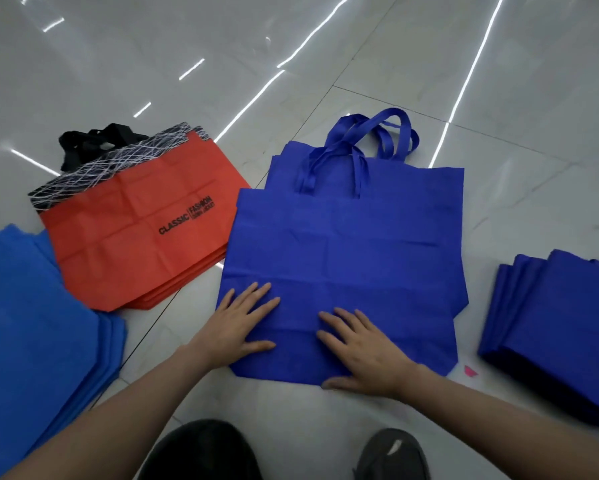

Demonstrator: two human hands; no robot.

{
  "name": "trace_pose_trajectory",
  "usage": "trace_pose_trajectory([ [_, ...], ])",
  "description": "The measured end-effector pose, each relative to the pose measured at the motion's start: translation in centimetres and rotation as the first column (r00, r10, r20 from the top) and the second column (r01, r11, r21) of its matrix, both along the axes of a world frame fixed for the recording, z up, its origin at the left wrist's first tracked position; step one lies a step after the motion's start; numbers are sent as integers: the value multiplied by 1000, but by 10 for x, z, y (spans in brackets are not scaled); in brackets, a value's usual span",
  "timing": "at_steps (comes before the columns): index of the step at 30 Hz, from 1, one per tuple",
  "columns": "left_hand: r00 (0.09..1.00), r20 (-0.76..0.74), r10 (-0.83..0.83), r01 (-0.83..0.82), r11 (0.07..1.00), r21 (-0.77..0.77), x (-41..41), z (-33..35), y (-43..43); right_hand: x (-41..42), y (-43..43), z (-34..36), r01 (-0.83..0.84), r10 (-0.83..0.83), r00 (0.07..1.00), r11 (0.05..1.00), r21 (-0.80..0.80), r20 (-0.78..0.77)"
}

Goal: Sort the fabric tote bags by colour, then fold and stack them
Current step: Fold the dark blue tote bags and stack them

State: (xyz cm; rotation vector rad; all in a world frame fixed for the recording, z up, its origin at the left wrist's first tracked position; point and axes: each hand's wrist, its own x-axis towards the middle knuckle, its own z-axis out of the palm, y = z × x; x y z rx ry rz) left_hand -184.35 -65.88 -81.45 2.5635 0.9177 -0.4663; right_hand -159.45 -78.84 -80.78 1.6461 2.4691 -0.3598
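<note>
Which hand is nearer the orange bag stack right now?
Left. The left hand lies flat on the near-left corner of the blue bag, beside the orange stack; the right hand presses it farther right.

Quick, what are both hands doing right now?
Left hand: open, fingers flat, pressing on the dark blue bag.
Right hand: open, fingers flat, pressing on the same bag.
</note>
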Motion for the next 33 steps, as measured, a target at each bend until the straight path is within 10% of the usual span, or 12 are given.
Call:
trace_pose_trajectory([
  [12,977,194,88,-77,995,-66,-27,24,-16,-18,1,48,319,-351,911,933,-167,-217],
  [19,630,499,595,-514,801,-306,-16,46,18,45,-9,93,362,-453,838,879,-312,-305],
  [21,598,516,613,-511,788,-345,-11,56,29,72,-23,100,420,-562,714,820,-388,-416],
  [26,461,515,722,-630,675,-382,3,70,55,121,-52,78,608,-768,56,533,-588,-638],
  [33,231,454,861,-632,487,-602,29,71,64,104,-31,51,756,-732,-160,340,-559,-662],
])
